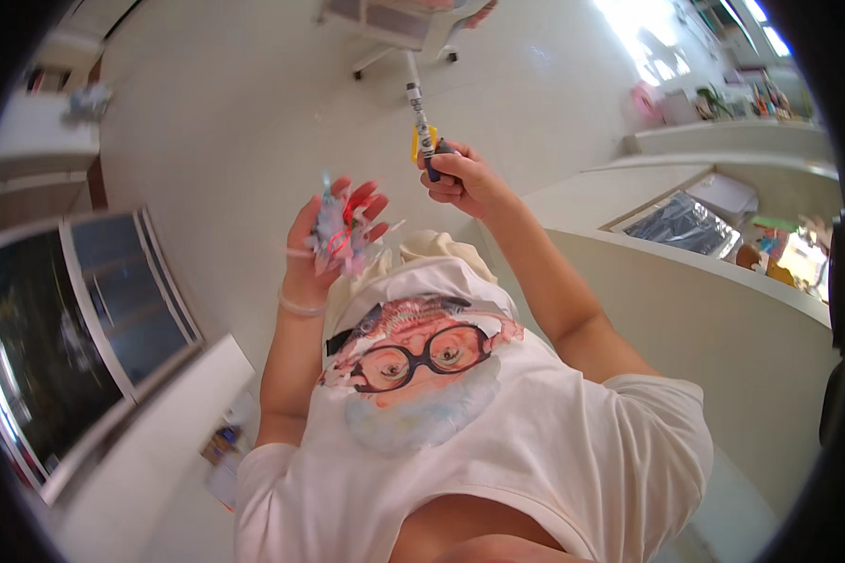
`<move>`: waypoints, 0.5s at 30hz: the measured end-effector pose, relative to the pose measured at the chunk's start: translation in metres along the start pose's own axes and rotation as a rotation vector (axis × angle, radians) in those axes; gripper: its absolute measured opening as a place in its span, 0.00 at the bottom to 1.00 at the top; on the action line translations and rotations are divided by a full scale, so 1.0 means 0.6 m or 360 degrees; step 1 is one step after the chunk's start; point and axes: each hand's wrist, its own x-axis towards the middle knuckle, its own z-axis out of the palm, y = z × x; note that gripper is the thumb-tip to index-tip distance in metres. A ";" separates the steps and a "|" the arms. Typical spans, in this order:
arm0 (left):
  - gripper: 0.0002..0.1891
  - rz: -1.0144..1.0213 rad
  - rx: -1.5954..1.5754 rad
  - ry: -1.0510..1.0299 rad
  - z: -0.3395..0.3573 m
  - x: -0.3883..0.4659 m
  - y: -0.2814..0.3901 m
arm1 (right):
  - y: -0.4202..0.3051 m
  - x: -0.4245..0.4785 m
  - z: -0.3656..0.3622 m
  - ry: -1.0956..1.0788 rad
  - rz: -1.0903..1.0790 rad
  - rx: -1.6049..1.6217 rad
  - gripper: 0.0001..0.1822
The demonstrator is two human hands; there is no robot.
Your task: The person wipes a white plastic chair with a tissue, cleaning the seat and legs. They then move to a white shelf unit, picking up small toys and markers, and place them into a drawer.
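Note:
My left hand (301,236) is palm up with its fingers partly curled. It holds a loose bunch of crumpled, pale, multicoloured scraps (334,236) with red strands among them; blur hides what they are made of. Farther forward and to the right, my right hand (468,179) is closed around several slim items. One is a pen-like stick with black and white markings (420,116), pointing away from me. Beside it show a yellow piece (415,144) and a dark piece (445,147). My fingers cover their lower ends. The two hands are apart, both above the floor.
Ahead is a piece of furniture on castors (387,21). To my right runs a pale counter (570,204) with a framed dark panel (679,222) and other items. A glass-fronted cabinet (116,288) and a white surface (176,415) stand to my left.

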 end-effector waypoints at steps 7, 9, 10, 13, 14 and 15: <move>0.09 -0.0565 -0.0086 -0.0174 0.018 0.238 0.100 | -0.112 0.054 -0.088 0.0176 -0.0487 0.0538 0.12; 0.09 -0.0692 -0.0172 -0.0185 0.056 0.318 0.076 | -0.160 0.047 -0.132 0.0352 -0.0625 0.0578 0.12; 0.09 -0.0767 -0.0207 -0.0211 0.080 0.362 0.058 | -0.187 0.038 -0.158 0.0447 -0.0689 0.0624 0.11; 0.10 -0.0984 -0.0222 -0.0316 0.145 0.506 0.011 | -0.273 0.025 -0.242 0.0681 -0.0877 0.0678 0.11; 0.10 -0.1044 -0.0212 -0.0357 0.174 0.561 -0.001 | -0.315 0.025 -0.264 0.0682 -0.0928 0.0696 0.11; 0.11 -0.1076 -0.0119 -0.0397 0.214 0.618 -0.029 | -0.348 0.007 -0.294 0.0697 -0.1000 0.0710 0.11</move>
